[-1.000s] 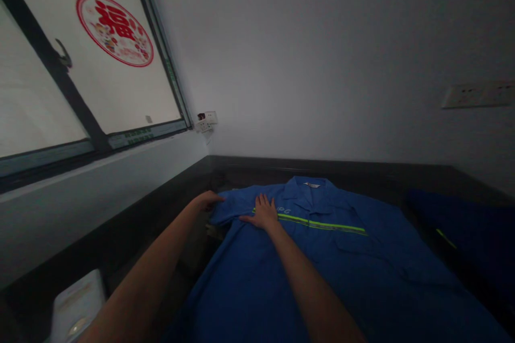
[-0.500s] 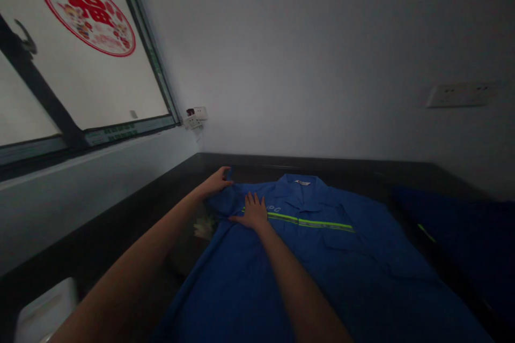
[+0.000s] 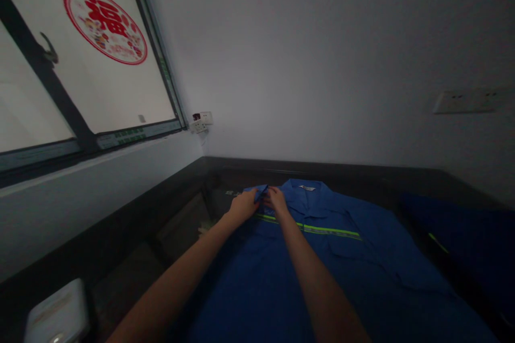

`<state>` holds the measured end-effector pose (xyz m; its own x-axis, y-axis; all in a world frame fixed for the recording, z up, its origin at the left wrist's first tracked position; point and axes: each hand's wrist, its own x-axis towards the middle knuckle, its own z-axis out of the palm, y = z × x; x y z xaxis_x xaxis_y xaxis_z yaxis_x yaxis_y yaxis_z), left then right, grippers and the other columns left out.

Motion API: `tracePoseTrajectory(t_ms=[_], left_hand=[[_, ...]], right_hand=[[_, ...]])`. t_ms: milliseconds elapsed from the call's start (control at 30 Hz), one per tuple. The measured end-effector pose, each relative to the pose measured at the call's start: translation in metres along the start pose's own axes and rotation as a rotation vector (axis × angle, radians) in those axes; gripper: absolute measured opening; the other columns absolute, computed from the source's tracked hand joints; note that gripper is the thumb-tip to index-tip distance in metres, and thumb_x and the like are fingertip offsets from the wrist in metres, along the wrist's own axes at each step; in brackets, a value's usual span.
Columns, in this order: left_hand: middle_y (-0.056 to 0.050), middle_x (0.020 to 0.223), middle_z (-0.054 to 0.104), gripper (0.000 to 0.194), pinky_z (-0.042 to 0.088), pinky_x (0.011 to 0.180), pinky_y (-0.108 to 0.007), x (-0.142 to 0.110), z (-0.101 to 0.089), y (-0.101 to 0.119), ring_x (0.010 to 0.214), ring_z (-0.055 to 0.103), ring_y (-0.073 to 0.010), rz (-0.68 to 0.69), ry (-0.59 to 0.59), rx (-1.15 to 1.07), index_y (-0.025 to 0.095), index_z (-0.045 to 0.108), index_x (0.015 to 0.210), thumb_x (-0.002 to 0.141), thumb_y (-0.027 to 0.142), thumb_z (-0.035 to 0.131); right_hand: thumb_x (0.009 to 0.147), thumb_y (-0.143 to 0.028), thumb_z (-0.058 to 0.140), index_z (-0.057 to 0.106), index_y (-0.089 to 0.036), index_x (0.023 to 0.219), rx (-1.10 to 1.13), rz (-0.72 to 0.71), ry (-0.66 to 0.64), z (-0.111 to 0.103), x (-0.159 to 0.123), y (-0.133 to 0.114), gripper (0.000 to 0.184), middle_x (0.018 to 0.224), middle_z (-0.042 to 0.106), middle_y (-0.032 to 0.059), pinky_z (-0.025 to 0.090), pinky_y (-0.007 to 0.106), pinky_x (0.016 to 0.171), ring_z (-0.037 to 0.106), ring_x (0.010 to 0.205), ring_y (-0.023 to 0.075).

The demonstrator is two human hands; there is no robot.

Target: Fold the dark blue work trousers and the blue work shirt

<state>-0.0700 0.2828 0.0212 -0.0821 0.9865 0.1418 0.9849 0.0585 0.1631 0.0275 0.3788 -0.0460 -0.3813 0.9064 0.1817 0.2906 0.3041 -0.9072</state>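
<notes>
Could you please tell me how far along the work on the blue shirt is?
The blue shirt looks laid out, collar at the far end. In hand is the left-side sleeve, turned inward in the left hand, the right hand close by. The right-side sleeve lies spread out; folding it probably remains.

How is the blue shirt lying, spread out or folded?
The blue shirt is mostly spread out: collar and bright chest stripe face up, but some cloth is lifted between the left hand and right hand.
</notes>
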Motion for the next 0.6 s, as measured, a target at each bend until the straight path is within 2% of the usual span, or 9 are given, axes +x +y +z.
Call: tracePoseTrajectory(t_ms=[67,133,200,267,367,433,533,600], left_hand=[[-0.011,0.106,0.065,0.029,0.046,0.084,-0.038,-0.02,0.002,0.009,0.099,0.062,-0.027,0.075,-0.012,0.057,0.022,0.056,0.112,0.086,0.03,0.05],[-0.009,0.113,0.063,0.031,0.043,0.092,-0.039,-0.043,0.003,0.008,0.107,0.057,-0.026,0.181,0.027,0.099,0.023,0.055,0.115,0.085,0.03,0.052],[-0.009,0.123,0.056,0.04,0.039,0.098,-0.04,-0.063,0.004,-0.006,0.116,0.05,-0.0258,0.232,0.099,0.116,0.024,0.05,0.121,0.082,0.028,0.056],[-0.01,0.13,0.05,0.048,0.038,0.1,-0.042,-0.076,0.009,-0.029,0.121,0.045,-0.027,0.181,0.15,0.089,0.023,0.047,0.124,0.078,0.026,0.061],[-0.012,0.126,0.05,0.05,0.04,0.099,-0.043,-0.082,0.024,-0.062,0.118,0.047,-0.0268,0.079,0.182,-0.047,0.019,0.047,0.122,0.075,0.022,0.063],[-0.011,0.121,0.053,0.046,0.042,0.098,-0.041,-0.08,0.037,-0.075,0.114,0.052,-0.0243,0.034,0.211,-0.2,0.018,0.047,0.12,0.077,0.023,0.06],[-0.008,0.115,0.056,0.035,0.044,0.095,-0.039,-0.078,0.049,-0.08,0.108,0.055,-0.0215,0.019,0.262,-0.377,0.019,0.049,0.115,0.081,0.023,0.055],[-0.006,0.109,0.056,0.029,0.045,0.093,-0.038,-0.078,0.051,-0.08,0.104,0.056,-0.0202,0.043,0.274,-0.425,0.02,0.051,0.11,0.081,0.018,0.051]], right_hand=[[0.084,-0.03,0.048,0.057,-0.018,0.122,0.022,0.041,0.08,0.0,0.0,0.007,0.041,0.1,0.069,0.0089,0.055,0.033,0.071,0.067,0.083,0.0199],[0.08,-0.027,0.054,0.058,-0.018,0.121,0.038,0.076,0.131,0.003,-0.002,0.013,0.042,0.095,0.07,0.0072,0.055,0.031,0.069,0.067,0.078,0.0189],[0.075,-0.02,0.058,0.061,-0.018,0.116,0.048,0.106,0.153,0.005,-0.004,0.018,0.041,0.09,0.07,0.0052,0.056,0.03,0.069,0.067,0.075,0.0181],[0.069,-0.013,0.06,0.065,-0.018,0.11,0.055,0.132,0.153,0.007,-0.005,0.021,0.042,0.087,0.07,0.0041,0.056,0.029,0.069,0.067,0.073,0.0176],[0.064,-0.006,0.06,0.066,-0.014,0.109,0.058,0.162,0.141,0.007,-0.005,0.021,0.046,0.088,0.07,0.0053,0.055,0.028,0.07,0.067,0.072,0.0172],[0.063,-0.004,0.058,0.065,-0.012,0.112,0.056,0.175,0.129,0.006,-0.004,0.019,0.049,0.09,0.07,0.0064,0.055,0.028,0.069,0.067,0.071,0.0166],[0.063,-0.004,0.057,0.062,-0.013,0.116,0.056,0.183,0.106,0.0,-0.006,0.015,0.054,0.09,0.07,0.0058,0.055,0.026,0.066,0.066,0.067,0.0149],[0.063,-0.002,0.055,0.061,-0.015,0.118,0.061,0.181,0.087,-0.005,-0.008,0.011,0.057,0.091,0.07,0.0047,0.055,0.023,0.064,0.065,0.066,0.0136]])
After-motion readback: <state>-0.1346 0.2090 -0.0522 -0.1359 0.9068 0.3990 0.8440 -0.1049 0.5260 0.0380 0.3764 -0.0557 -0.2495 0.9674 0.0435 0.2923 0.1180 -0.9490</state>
